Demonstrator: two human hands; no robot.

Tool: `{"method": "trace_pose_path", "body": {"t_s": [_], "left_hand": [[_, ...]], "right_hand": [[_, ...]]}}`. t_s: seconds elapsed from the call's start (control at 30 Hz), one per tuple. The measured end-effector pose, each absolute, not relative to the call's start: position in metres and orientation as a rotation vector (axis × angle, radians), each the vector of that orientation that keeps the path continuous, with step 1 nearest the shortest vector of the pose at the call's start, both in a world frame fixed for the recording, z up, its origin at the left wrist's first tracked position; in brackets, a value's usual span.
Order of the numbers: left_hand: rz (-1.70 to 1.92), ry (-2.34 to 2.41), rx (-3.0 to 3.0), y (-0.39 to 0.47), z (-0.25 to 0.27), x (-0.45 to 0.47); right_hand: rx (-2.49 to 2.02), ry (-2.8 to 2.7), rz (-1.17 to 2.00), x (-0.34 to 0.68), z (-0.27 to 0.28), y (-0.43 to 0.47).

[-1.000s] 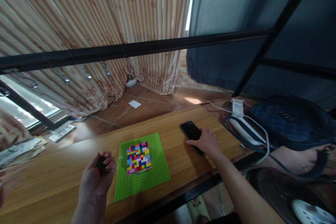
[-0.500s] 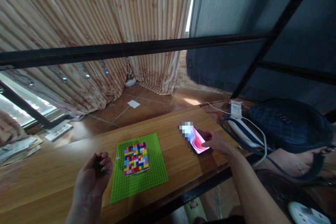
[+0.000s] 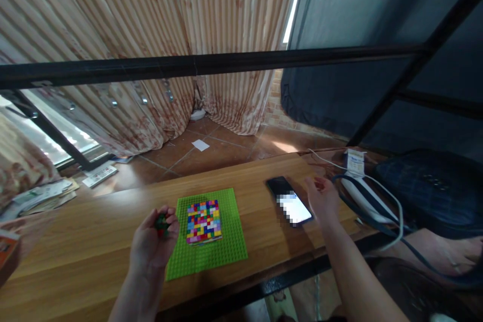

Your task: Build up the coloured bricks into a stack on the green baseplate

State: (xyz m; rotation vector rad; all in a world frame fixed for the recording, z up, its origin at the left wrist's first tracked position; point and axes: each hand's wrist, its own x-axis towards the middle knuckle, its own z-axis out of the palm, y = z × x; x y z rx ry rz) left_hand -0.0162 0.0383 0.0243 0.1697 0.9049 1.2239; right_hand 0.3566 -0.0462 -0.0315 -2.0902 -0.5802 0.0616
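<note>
Bricks in my left hand (image 3: 153, 246), phone (image 3: 290, 201) lit.
Left fingers clamped on small bricks (image 3: 162, 223); baseplate (image 3: 226, 246) mosaic (image 3: 204, 221) partly filled, border bare; right hand (image 3: 322, 200) spread apart at phone's 3 o'clock.

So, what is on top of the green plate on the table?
On the green plate sits a square block of small coloured bricks, on its middle to far part. The studs under that block are covered. The left hand overlaps the plate's left edge.
</note>
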Motion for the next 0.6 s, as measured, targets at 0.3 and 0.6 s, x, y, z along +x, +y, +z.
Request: {"method": "trace_pose_path", "body": {"t_s": [0.3,0.6], "left_hand": [[1.031,0.777,0.353,0.013,0.038,0.007],[0.833,0.817,0.471,-0.019,0.026,0.042]], "right_hand": [[-1.435,-1.327,0.143,0.210,0.010,-0.047],[-1.291,-1.540,0.278,0.155,0.019,-0.055]]}}
